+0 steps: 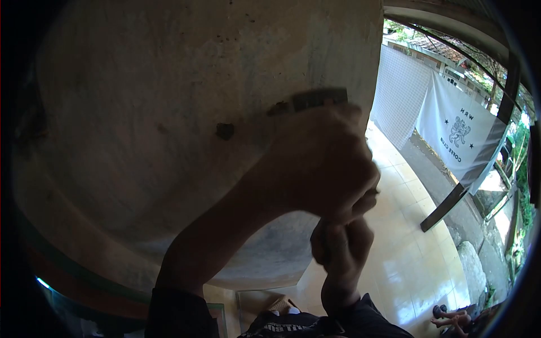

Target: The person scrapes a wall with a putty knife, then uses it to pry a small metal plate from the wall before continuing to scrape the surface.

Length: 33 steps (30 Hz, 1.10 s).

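Dark tool (blurred) above left fingers

A banner reads "WRN COFFE CLUB"; shirt lettering is unclear.

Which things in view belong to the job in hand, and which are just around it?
Seemingly part of the job:
- dark tool, partly hidden behind the left hand
- right hand, just below; its grip is unclear
- wall, with a dark patch

Just around it:
- white banner
- checked sheet
- slanting post
- tiled floor
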Motion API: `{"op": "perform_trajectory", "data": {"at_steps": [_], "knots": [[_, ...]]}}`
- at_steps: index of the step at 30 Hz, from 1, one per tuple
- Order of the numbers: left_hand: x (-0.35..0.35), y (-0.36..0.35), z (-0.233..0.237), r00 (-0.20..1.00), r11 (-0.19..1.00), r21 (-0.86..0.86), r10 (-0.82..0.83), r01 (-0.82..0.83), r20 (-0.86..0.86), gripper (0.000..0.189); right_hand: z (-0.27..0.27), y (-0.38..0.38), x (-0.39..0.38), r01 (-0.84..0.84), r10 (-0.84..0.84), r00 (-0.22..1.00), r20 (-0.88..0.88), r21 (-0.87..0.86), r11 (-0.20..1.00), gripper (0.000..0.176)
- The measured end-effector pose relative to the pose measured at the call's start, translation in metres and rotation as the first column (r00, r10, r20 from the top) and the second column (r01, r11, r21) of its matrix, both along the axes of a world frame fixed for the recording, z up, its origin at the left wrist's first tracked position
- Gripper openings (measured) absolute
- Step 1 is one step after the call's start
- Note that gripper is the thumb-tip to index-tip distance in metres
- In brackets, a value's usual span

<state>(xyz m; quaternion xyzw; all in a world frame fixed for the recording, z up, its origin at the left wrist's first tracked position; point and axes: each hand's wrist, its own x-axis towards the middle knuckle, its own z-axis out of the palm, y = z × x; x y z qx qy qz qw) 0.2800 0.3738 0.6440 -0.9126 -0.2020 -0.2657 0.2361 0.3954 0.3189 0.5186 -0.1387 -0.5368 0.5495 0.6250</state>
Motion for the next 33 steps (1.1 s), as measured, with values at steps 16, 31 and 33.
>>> {"op": "perform_trajectory", "data": {"at_steps": [16,31,33], "knots": [[0.002,0.002,-0.017,0.997,0.998,-0.018,-0.058,0.059,0.053,0.015,-0.011,-0.006,0.003,-0.071,0.070,0.997,-0.021,-0.072,0.995,0.015],[-0.001,-0.001,0.005,1.000,1.000,0.023,-0.010,0.010,0.009,0.016,0.009,-0.004,-0.002,-0.040,0.040,0.999,-0.029,0.028,0.999,0.016],[-0.001,-0.004,-0.013,1.000,1.000,-0.006,0.002,-0.002,0.023,0.015,-0.003,-0.010,0.000,-0.083,0.082,0.996,-0.027,-0.035,0.996,0.017]]}}
